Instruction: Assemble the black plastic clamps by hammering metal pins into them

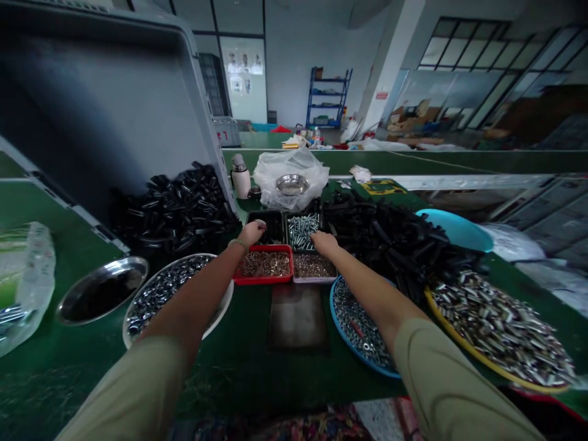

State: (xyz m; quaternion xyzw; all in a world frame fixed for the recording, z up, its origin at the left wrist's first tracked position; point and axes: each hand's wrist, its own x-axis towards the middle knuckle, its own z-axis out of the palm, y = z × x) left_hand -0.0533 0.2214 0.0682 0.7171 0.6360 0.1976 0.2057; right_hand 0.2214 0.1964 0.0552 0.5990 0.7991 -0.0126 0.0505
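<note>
Picking small parts, the left hand (252, 233) has the black tray (274, 228) under its grip, the right hand (324, 243) has the screw tray (301, 231) just left; whether either grip is closed, I cannot tell.

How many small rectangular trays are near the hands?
4. A red tray front left; a pale tray front right; a black tray back left, under the left hand; a screw tray back right, beside the right hand. None seems hidden.

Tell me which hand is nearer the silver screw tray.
Right. The right hand rests beside the screw tray, on its right; the left hand is at the black tray.
</note>
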